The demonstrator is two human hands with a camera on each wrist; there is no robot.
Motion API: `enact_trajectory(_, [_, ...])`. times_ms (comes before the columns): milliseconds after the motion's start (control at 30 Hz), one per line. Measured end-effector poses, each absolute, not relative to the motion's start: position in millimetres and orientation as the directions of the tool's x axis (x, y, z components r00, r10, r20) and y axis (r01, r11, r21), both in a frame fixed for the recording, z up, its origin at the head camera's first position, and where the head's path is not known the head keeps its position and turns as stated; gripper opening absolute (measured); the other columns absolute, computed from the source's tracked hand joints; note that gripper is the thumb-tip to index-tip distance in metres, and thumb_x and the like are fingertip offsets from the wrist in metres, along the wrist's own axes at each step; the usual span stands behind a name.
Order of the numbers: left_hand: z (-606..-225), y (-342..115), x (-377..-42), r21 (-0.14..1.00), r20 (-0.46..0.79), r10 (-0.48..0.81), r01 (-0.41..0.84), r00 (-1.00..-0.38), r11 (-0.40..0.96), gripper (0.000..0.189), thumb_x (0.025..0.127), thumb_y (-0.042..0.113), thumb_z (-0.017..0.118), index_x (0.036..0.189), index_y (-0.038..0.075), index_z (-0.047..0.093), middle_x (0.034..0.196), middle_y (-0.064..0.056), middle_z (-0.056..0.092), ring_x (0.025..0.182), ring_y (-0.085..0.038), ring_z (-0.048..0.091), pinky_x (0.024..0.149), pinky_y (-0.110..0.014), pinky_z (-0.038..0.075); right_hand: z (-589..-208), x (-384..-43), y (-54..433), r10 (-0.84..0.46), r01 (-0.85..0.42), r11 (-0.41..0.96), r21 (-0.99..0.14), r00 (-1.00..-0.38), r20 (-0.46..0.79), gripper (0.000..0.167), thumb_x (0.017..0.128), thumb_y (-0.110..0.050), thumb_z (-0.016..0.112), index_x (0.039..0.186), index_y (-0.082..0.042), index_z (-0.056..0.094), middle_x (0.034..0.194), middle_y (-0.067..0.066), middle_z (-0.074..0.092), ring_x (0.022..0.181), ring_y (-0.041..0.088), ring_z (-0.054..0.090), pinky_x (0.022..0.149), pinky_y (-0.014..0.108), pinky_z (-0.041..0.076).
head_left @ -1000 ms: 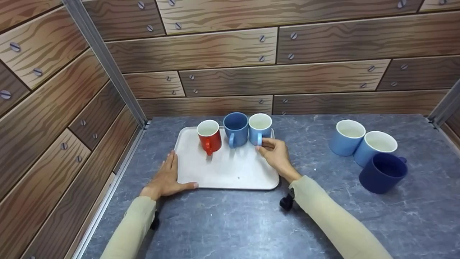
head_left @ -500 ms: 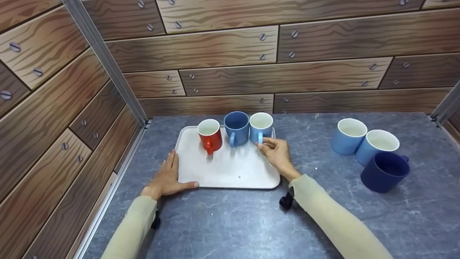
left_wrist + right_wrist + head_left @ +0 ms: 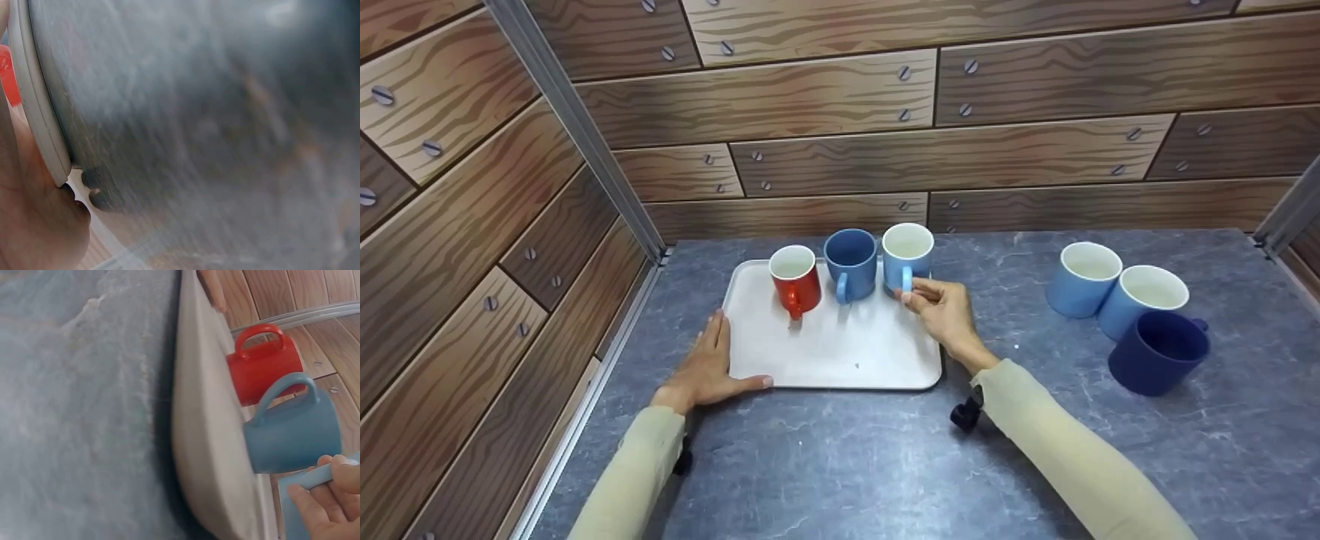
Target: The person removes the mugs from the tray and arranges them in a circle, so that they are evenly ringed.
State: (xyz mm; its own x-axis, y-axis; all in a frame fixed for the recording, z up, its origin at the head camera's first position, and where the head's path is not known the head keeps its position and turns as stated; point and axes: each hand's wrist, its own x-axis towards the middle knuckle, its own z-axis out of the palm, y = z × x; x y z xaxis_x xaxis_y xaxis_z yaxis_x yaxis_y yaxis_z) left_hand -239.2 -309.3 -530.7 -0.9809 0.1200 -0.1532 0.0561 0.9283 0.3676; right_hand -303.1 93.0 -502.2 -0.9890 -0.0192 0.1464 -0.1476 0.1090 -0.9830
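Observation:
My right hand [image 3: 949, 313] pinches the handle of a light blue mug [image 3: 894, 271] with a white inside, over the back right corner of a white tray [image 3: 825, 360]. In the right wrist view, thumb and fingers close round that handle [image 3: 318, 476]. Left of it on the tray stand a medium blue mug [image 3: 855, 281] and a red mug [image 3: 804, 295], both upright with handles facing me. My left hand [image 3: 701, 375] rests straight-fingered along the tray's left edge, its thumb at the front edge. The left wrist view shows the palm against the tray rim [image 3: 34, 95].
To the right on the grey marbled table [image 3: 840, 465] stand two light blue mugs [image 3: 1078, 291] side by side, with a navy mug [image 3: 1151, 364] in front. Wood-patterned walls [image 3: 840, 169] close off the back and left.
The light blue mug in my right hand has shifted slightly up and to the right, a little away from the medium blue mug. My left hand stays at the tray's edge.

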Motion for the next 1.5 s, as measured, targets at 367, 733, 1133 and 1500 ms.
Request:
enact_trajectory(367, [-532,-309,-241,0.36,-0.156,0.125,0.061,-0.98,0.931,0.151,0.074,0.09,0.071,0.17,-0.002,-0.002,0.179,-0.023,-0.006,0.166,-0.043,-0.002,0.135,-0.057,0.008,-487,-292,125,-0.042,-0.187,0.123,-0.975,-0.982,0.183,0.032,0.098,-0.001,0.075,0.13,0.006,0.073,0.115,0.021,0.078,0.108,0.018,0.078,0.088,0.018,0.061])
enact_trajectory(733, [-532,-310,-240,0.37,-0.142,0.133,0.072,-0.981,0.926,0.15,0.075,0.089,0.072,0.169,-0.003,-0.001,0.179,-0.024,-0.005,0.166,-0.044,0.0,0.135,-0.058,0.008,-480,-271,159,-0.077,-0.225,0.101,-0.969,-0.973,0.217,0.031,0.098,0.005,0.072,0.129,0.012,0.071,0.113,0.025,0.078,0.099,0.009,0.079,0.09,0.023,0.063])
enact_trajectory(1133, [-528,-309,-241,0.369,-0.145,0.138,0.076,-0.98,0.926,0.15,0.075,0.088,0.072,0.169,-0.004,-0.001,0.179,-0.024,-0.006,0.166,-0.043,-0.001,0.135,-0.057,0.006,-477,-244,192,-0.093,-0.322,0.093,-0.942,-0.945,0.314,0.03,0.096,0.01,0.072,0.125,0.016,0.071,0.103,0.01,0.083,0.096,0.004,0.078,0.089,0.024,0.062])
enact_trajectory(1500, [-531,-309,-240,0.364,-0.163,0.119,0.052,-0.979,0.93,0.152,0.074,0.09,0.071,0.17,-0.001,-0.003,0.179,-0.022,-0.007,0.166,-0.043,-0.002,0.135,-0.057,0.007,-491,-237,228,-0.102,-0.354,0.126,-0.927,-0.934,0.343,0.029,0.096,0.011,0.071,0.124,0.018,0.07,0.102,0.015,0.082,0.094,0.004,0.079,0.082,0.023,0.064])
